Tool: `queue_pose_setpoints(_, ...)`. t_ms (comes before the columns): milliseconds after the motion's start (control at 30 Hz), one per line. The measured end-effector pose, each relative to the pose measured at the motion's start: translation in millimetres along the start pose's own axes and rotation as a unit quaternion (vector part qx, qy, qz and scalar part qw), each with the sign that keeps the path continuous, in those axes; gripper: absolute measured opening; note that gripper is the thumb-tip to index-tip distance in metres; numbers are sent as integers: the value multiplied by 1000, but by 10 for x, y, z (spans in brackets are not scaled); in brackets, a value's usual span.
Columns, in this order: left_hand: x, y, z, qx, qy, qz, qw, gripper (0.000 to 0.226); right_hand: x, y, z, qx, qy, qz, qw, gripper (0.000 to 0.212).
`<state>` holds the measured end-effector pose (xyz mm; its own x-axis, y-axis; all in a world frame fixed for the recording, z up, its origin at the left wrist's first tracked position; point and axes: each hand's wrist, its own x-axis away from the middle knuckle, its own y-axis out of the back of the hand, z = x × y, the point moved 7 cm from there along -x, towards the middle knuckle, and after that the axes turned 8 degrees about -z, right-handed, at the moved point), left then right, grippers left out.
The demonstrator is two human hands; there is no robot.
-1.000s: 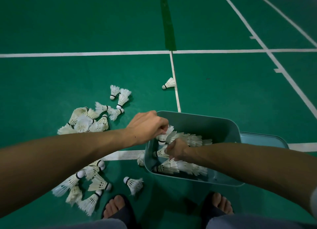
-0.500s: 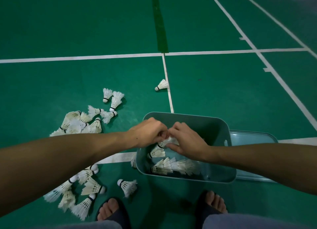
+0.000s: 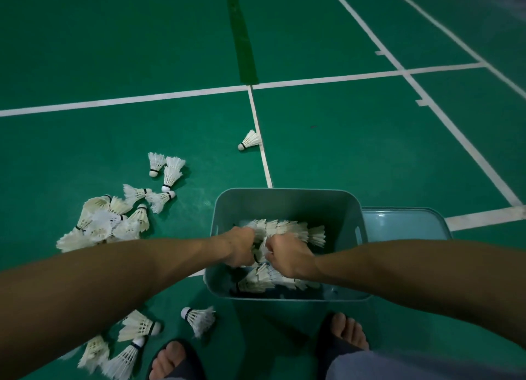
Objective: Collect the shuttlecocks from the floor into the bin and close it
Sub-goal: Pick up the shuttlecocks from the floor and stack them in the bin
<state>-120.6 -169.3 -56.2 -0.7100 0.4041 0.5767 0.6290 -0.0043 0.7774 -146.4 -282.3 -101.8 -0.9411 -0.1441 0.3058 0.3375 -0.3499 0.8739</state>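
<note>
Fingers (image 3: 250,247) of the left hand (image 3: 240,250) and of the right hand (image 3: 287,255) are curled into fists inside the bin (image 3: 284,200), knuckles nearly touching; both appear closed on shuttlecocks, though what each holds is partly hidden by the fists. Half a second earlier the two hands met at the near rim, above the contents; they now sit lower, among the feathers, which suggests a handful is being set down or packed.

Left to right: a dense heap of shuttlecocks (image 3: 105,223) lies on the floor (image 3: 113,52) left of the bin, with a few loose ones beyond it and a smaller group (image 3: 136,328) under the left forearm. One shuttlecock (image 3: 199,318) lies near the left foot (image 3: 176,359), and a single one (image 3: 250,140) rests farther out against a white court line (image 3: 260,151). The bin stands open in the centre, its bottom covered by a layer of shuttlecocks (image 3: 287,227). The lid (image 3: 404,223) lies flat on the floor just beside the bin's right wall.

Judgement: collection is well under way but incomplete; a large share of the shuttlecocks is on the floor to the left, and closing is not yet due. The light feathered skirts crush easily, so pressing down hard risks damage.
</note>
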Motion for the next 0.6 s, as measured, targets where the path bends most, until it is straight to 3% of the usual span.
queue_pose_setpoints(100, -56, -187, 118, 91, 54, 38, 994, 43, -77, -153, -92, -42, -43, 24, 998, 32)
queue_pose_setpoints(267, -99, -256, 240, 277, 104, 30, 955, 52, -181, -289, -143, -106, -81, 30, 991, 7)
queue_pose_setpoints(367, -108, -243, 207, 296, 93, 15, 951, 59, -235, -325, -137, -114, -76, 42, 990, 15)
queue_pose_setpoints(467, -93, -249, 202, 300, 84, 9, 950, 60, -255, -338, -141, -108, -65, 76, 989, 25)
queue_pose_setpoints(600, -25, -158, 174, 314, 50, -11, 948, 37, -202, -308, -229, -138, -65, 103, 983, 24)
